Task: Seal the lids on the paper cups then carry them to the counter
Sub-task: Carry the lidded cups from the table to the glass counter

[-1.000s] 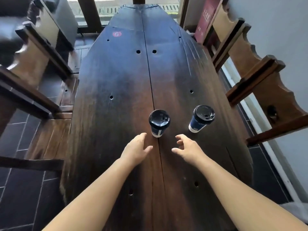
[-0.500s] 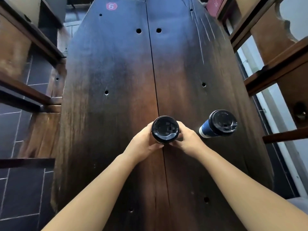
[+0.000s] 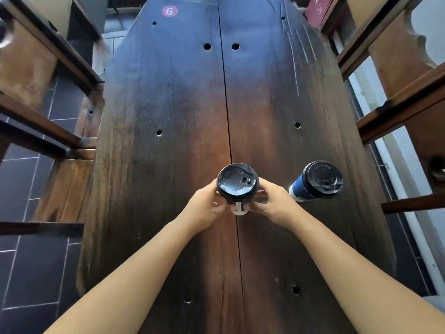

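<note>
Two blue paper cups with black plastic lids stand on a long dark wooden table point(image 3: 168, 165). The nearer cup point(image 3: 237, 183) is at the table's middle seam, seen from above so its lid hides most of its body. My left hand point(image 3: 206, 208) wraps its left side and my right hand point(image 3: 271, 203) wraps its right side, fingers just under the lid's rim. The second cup point(image 3: 315, 180) stands a little to the right, untouched, its blue wall and white base showing.
Wooden chairs flank the table, one on the left point(image 3: 36, 97) and one on the right point(image 3: 407, 97). A red round sticker with the number 6 point(image 3: 169, 11) marks the far end. Dark floor tiles point(image 3: 31, 273) lie at lower left.
Both hands went from hovering open in front of the nearer cup to closing around its sides. The view has moved in closer over the table.
</note>
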Tool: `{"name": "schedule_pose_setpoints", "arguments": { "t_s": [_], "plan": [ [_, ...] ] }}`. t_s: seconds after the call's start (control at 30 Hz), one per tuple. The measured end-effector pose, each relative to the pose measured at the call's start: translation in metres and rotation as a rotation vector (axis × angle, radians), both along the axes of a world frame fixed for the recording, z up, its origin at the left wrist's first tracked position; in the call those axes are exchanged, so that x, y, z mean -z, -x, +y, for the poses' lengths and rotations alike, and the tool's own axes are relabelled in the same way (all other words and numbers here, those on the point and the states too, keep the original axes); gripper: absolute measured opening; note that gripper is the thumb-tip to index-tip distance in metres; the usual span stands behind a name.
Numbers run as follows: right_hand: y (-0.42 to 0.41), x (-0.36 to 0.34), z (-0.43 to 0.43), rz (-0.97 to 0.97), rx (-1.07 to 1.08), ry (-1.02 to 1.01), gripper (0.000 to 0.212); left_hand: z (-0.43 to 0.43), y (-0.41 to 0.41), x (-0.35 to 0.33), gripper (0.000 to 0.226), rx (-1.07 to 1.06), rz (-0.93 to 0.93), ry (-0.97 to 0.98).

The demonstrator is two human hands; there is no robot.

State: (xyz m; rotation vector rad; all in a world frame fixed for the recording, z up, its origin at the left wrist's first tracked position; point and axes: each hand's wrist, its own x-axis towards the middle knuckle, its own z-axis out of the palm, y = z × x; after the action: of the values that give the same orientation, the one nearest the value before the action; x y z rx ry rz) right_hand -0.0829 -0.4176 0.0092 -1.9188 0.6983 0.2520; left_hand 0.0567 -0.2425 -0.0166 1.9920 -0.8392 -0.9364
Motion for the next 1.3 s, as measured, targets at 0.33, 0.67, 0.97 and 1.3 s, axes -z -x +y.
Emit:
{"name": "schedule_pose_setpoints", "arguments": {
  "t_s": [0.33, 0.67, 0.97, 1.3],
  "plan": [
    [0.034, -0.064, 0.022, -0.102, 0.028, -0.069, 0.053, 0.028, 0.033, -0.07, 0.044, -0.059, 0.021, 0.115],
    [0.104, -0.151, 0.071, -0.285, -0.013, -0.019, 0.059, 0.076, 0.107, -0.153, 0.052, -0.141, -0.019, 0.271],
    [0.183, -0.197, 0.114, -0.374, -0.019, -0.033, 0.058, 0.116, 0.185, -0.207, 0.038, -0.119, -0.067, 0.311],
    [0.194, -0.211, 0.165, -0.424, -0.146, -0.077, 0.071, 0.18, 0.221, -0.228, 0.026, -0.252, -0.13, 0.31]
  ]
}}
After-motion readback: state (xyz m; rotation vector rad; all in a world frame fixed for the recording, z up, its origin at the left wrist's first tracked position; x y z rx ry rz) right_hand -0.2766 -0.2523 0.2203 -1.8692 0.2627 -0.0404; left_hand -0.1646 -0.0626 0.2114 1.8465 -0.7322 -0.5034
